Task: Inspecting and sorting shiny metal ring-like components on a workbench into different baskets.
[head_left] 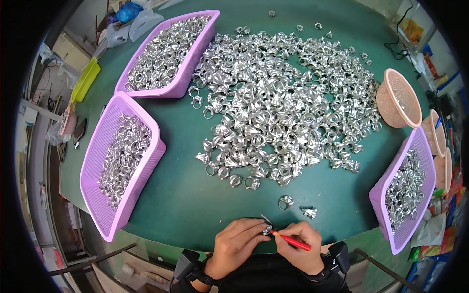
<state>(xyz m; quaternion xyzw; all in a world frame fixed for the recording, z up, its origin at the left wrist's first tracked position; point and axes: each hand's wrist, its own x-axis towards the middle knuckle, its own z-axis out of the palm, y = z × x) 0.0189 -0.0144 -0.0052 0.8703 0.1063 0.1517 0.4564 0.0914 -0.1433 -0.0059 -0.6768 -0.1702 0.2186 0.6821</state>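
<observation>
The green tabletop (181,195) fills most of the work area; its edges bend with the wide lens. A large pile of silver-coloured metal rings (278,112) occupies the centre and extends toward the far edge. Three lilac baskets carry further rings: the far-left basket (196,63) stands toward the far-left corner, beside the pile; the near-left basket (142,180) stands along the left side, next to the first; the right basket (381,201) stands at the right edge, toward the near corner. A round peach basket (386,105) stands at the right edge, beside the pile.

Open room: a broad green band separates the near-left basket from the pile. A second band runs between the pile and the near edge, where both hands work.

Left hand (238,244): at the middle of the near edge; grip clamped on one ring (266,230). Right hand (300,246): just beside it; grip clamped on a red pen-shaped tool (295,242), tip directed at the held ring. Whether tip and ring touch cannot be determined.

Beyond the hands, a loose ring (286,202) and a flared metal piece (309,212) lie apart from the pile.
</observation>
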